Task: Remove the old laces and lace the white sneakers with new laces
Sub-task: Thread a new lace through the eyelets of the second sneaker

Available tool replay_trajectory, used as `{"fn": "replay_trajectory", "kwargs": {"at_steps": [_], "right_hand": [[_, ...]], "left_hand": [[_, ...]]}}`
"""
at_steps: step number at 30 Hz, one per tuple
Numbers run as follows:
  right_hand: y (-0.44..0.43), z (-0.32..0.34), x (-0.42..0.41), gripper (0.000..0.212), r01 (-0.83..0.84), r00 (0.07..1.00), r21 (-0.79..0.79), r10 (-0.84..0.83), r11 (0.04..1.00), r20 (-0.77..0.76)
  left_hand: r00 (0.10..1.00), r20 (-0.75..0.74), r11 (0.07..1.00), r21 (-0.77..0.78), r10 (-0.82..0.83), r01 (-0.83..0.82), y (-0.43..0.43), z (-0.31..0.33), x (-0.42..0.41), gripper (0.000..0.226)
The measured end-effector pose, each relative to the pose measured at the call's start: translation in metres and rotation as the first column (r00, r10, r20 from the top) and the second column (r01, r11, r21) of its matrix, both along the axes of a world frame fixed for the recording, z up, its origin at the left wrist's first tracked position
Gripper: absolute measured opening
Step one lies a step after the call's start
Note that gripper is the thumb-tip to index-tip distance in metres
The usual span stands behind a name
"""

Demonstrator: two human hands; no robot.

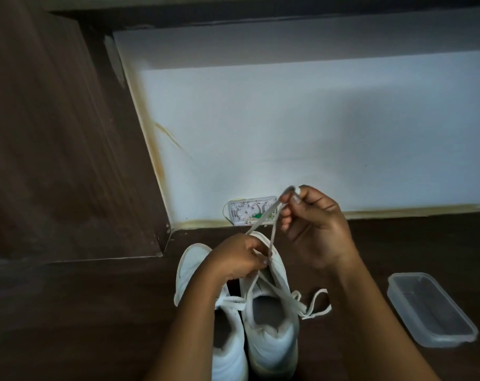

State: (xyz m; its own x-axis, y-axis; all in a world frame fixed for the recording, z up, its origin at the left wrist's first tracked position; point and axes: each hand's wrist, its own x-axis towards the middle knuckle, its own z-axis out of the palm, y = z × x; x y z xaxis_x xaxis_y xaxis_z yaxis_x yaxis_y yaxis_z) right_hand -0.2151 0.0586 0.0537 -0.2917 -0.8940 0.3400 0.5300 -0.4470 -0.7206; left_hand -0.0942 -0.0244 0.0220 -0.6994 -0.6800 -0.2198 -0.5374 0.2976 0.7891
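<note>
Sneakers [269, 320]: smooth white pair, set side by side on the dark wood floor [96, 312]
Lace [271, 237]: flat, woven; pinched high by the right hand [313, 224]; gripped at the eyelets by the left hand [239, 257]
Tub [431, 309]: clear plastic, rectangular; contents could not be told

White sneakers [269, 325], perhaps off-white lace [271, 240].
</note>
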Motion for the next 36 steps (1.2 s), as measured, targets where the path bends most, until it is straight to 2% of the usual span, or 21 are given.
{"fn": "replay_trajectory", "kwargs": {"at_steps": [2, 3, 5, 7, 8, 9, 10, 12, 14, 15, 17, 20, 22, 24, 26, 27, 29, 32, 36], "right_hand": [[0.002, 0.002, -0.003, 0.009, -0.057, 0.996, -0.037, 0.059, 0.998, 0.065], [0.002, 0.003, -0.004, 0.007, -0.055, 0.998, 0.006, 0.055, 0.998, 0.029], [0.000, 0.002, -0.003, 0.013, 0.031, 0.984, 0.189, 0.004, 0.982, -0.178], [-0.005, 0.000, 0.001, 0.018, 0.217, 0.902, 0.344, -0.053, 0.913, -0.429], [-0.007, -0.003, 0.001, 0.016, 0.304, 0.854, 0.386, -0.069, 0.871, -0.516], [-0.009, -0.008, -0.001, 0.015, 0.398, 0.785, 0.400, -0.081, 0.825, -0.614], [-0.009, -0.011, -0.004, 0.016, 0.498, 0.666, 0.373, -0.070, 0.783, -0.743], [-0.009, -0.015, -0.009, 0.020, 0.566, 0.361, 0.312, 0.111, 0.763, -0.926], [-0.007, -0.019, -0.007, 0.015, 0.479, 0.216, 0.394, 0.330, 0.784, -0.919], [-0.007, -0.022, -0.005, 0.013, 0.470, 0.149, 0.387, 0.361, 0.793, -0.921], [-0.009, -0.026, -0.002, 0.011, 0.518, 0.041, 0.273, 0.295, 0.810, -0.954], [-0.011, -0.031, -0.005, 0.031, 0.537, 0.077, 0.270, 0.272, 0.800, -0.959], [-0.012, -0.033, -0.008, 0.038, 0.543, 0.160, 0.346, 0.310, 0.766, -0.937], [-0.012, -0.035, -0.009, 0.039, 0.516, 0.338, 0.441, 0.298, 0.734, -0.893], [-0.013, -0.035, -0.011, 0.035, 0.436, 0.563, 0.570, 0.284, 0.696, -0.776], [-0.013, -0.034, -0.012, 0.032, 0.378, 0.651, 0.626, 0.285, 0.682, -0.704], [-0.013, -0.031, -0.014, 0.024, 0.269, 0.760, 0.693, 0.295, 0.669, -0.579], [-0.012, -0.032, -0.014, 0.011, 0.146, 0.818, 0.727, 0.332, 0.671, -0.471], [-0.010, -0.033, -0.017, 0.018, 0.086, 0.846, 0.735, 0.341, 0.672, -0.411]], "left_hand": [[0.998, 0.056, 0.996, -0.093, 0.020, -0.014, -0.001, -0.003, 0.000, 0.019], [0.998, 0.054, 0.992, -0.123, 0.020, -0.014, -0.001, -0.004, 0.000, 0.020], [1.000, -0.005, 0.989, -0.148, -0.023, 0.022, -0.002, -0.005, 0.000, 0.018], [0.994, -0.067, 0.985, -0.160, -0.082, 0.070, 0.000, -0.004, -0.001, 0.017], [0.994, -0.098, 0.988, -0.152, -0.056, 0.041, 0.002, -0.002, -0.002, 0.018], [0.990, -0.144, 0.993, -0.117, 0.012, -0.029, 0.002, -0.001, -0.004, 0.019], [0.973, -0.209, 0.993, -0.050, 0.099, -0.111, 0.002, 0.000, -0.004, 0.020], [0.916, -0.331, 0.973, 0.111, 0.227, -0.201, 0.002, 0.003, -0.005, 0.026], [0.892, -0.380, 0.966, 0.172, 0.245, -0.192, 0.002, 0.005, -0.006, 0.029], [0.887, -0.394, 0.967, 0.183, 0.239, -0.179, 0.003, 0.006, -0.006, 0.030], [0.869, -0.423, 0.960, 0.214, 0.256, -0.179, 0.005, 0.007, -0.008, 0.029], [0.822, -0.449, 0.929, 0.277, 0.350, -0.244, 0.003, 0.010, -0.008, 0.026], [0.833, -0.396, 0.914, 0.282, 0.387, -0.290, -0.002, 0.007, -0.005, 0.018], [0.908, -0.244, 0.937, 0.173, 0.339, -0.303, -0.008, -0.001, 0.000, 0.014], [0.981, -0.024, 0.981, -0.030, 0.190, -0.191, -0.008, -0.009, 0.003, 0.016], [0.989, 0.045, 0.986, -0.101, 0.141, -0.136, -0.007, -0.012, 0.003, 0.015], [0.989, 0.049, 0.981, -0.143, 0.138, -0.130, -0.006, -0.017, 0.002, 0.015], [0.986, 0.046, 0.964, -0.218, 0.163, -0.149, -0.008, -0.019, 0.000, 0.009], [0.985, 0.063, 0.954, -0.265, 0.163, -0.141, -0.008, -0.021, -0.004, 0.010]]}}
